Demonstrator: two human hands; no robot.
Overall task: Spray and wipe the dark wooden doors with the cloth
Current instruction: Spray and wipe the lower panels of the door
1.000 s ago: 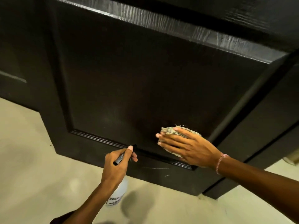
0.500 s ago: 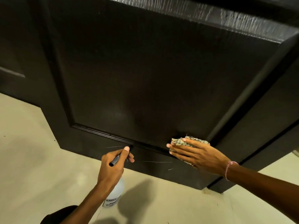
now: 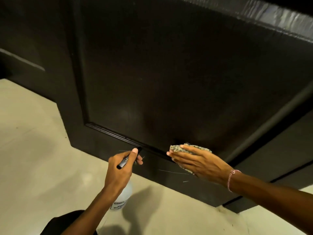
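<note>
Below, left hand (image 3: 118, 168) tight around a pale spray bottle (image 3: 124, 196), contents unclear; right hand (image 3: 200, 164) flat on cloth (image 3: 176, 148) against door (image 3: 169, 82).

Spray bottle (image 3: 125, 194) label, perhaps "KISS"

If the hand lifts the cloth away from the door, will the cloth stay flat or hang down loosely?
Probably it hangs loosely: the cloth looks bunched and frayed under the flat right hand. It seems light, since pressing alone holds it against the upright door. It would likely drop if the pressing stops.
</note>
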